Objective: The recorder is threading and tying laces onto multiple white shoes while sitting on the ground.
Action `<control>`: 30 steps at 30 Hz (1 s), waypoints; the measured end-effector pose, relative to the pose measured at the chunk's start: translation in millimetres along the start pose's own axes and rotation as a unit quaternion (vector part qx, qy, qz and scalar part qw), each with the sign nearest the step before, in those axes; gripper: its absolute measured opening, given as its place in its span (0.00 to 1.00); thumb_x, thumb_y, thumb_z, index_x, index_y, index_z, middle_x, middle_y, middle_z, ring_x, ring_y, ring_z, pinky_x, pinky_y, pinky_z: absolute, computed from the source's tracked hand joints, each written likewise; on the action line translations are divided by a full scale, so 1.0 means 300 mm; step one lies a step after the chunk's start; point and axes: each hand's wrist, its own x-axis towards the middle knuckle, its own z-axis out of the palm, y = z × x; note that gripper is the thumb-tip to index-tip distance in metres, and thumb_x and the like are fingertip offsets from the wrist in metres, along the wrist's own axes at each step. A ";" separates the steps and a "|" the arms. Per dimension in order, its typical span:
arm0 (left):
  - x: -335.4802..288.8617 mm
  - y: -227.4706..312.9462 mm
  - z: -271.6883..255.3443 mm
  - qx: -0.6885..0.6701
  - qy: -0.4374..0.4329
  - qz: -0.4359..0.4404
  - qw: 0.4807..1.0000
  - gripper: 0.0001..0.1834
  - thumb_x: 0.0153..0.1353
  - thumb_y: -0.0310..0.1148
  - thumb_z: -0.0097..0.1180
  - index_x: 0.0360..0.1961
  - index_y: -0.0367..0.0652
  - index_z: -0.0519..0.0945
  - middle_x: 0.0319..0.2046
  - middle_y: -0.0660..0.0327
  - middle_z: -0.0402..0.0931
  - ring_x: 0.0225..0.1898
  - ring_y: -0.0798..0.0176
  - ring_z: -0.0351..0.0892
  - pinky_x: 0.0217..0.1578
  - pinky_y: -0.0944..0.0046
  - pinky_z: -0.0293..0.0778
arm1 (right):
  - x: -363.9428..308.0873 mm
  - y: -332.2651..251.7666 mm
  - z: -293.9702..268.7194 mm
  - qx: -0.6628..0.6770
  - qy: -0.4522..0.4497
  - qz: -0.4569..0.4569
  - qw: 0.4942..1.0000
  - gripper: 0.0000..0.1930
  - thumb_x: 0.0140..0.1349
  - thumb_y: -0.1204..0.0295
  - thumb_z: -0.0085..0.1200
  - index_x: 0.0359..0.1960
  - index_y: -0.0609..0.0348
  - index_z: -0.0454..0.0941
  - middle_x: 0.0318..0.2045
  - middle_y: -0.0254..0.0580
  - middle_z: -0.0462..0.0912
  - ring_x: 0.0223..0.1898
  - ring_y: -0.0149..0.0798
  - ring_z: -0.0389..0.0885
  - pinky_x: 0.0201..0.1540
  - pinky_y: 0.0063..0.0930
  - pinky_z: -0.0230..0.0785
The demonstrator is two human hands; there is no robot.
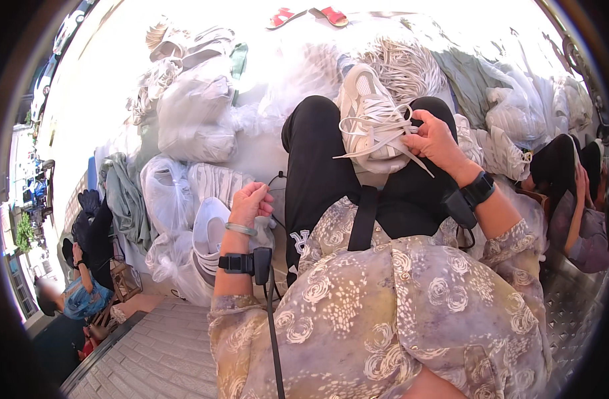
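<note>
A cream-white sneaker (365,110) rests between my knees, its toe end toward me, with white laces loose across its front. My right hand (437,141) is at the sneaker's right side, thumb and finger pinched on a shoelace (420,166) whose end hangs down over my thigh. My left hand (251,205) is off to the left, apart from the sneaker, beside my left knee. Its fingers are curled closed; whether anything is between them is hidden. Just below that hand stands a stack of white shoe pieces (212,229).
Clear plastic bags of white shoe parts (197,116) lie to the left and ahead. A heap of loose white laces (403,66) is beyond my right knee. Red sandals (329,16) lie at the far edge. Other people sit at left (88,292) and right (587,219).
</note>
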 end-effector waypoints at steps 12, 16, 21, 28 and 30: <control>-0.002 0.222 0.253 0.147 0.002 0.211 0.966 0.07 0.59 0.33 0.52 0.34 0.41 0.77 0.22 0.67 0.74 0.17 0.78 0.70 0.20 0.78 0.68 | -0.008 0.026 -0.072 -0.099 0.152 -0.137 0.974 0.07 0.54 0.75 0.44 0.30 0.64 0.73 0.16 0.46 0.74 0.19 0.41 0.74 0.22 0.31 0.65; 0.011 0.258 0.374 0.213 -0.030 0.338 0.916 0.08 0.55 0.29 0.54 0.35 0.37 0.76 0.20 0.61 0.75 0.18 0.70 0.72 0.22 0.71 0.69 | -0.025 0.081 -0.177 0.075 0.169 -0.106 0.977 0.09 0.59 0.76 0.40 0.34 0.63 0.75 0.18 0.28 0.73 0.16 0.18 0.68 0.17 0.15 0.60; 0.067 0.303 0.494 0.376 -0.057 0.453 0.807 0.19 0.50 0.29 0.58 0.44 0.34 0.73 0.28 0.57 0.74 0.23 0.68 0.73 0.28 0.70 0.71 | -0.060 0.074 -0.192 0.234 0.186 -0.105 0.949 0.08 0.61 0.74 0.41 0.33 0.61 0.75 0.18 0.25 0.71 0.16 0.17 0.66 0.18 0.12 0.58; 0.116 0.303 0.572 0.472 0.002 0.491 0.732 0.19 0.51 0.35 0.58 0.41 0.37 0.69 0.29 0.53 0.72 0.27 0.53 0.75 0.29 0.58 0.71 | -0.117 0.036 -0.166 0.123 0.161 -0.061 0.977 0.07 0.61 0.74 0.44 0.33 0.61 0.74 0.18 0.26 0.71 0.16 0.18 0.66 0.19 0.11 0.58; 0.112 0.303 0.598 0.504 0.009 0.486 0.714 0.18 0.53 0.36 0.56 0.41 0.38 0.68 0.29 0.52 0.73 0.28 0.51 0.76 0.28 0.56 0.72 | -0.121 0.036 -0.162 0.136 0.176 -0.080 0.972 0.07 0.60 0.75 0.43 0.33 0.62 0.74 0.17 0.27 0.71 0.15 0.19 0.66 0.18 0.11 0.58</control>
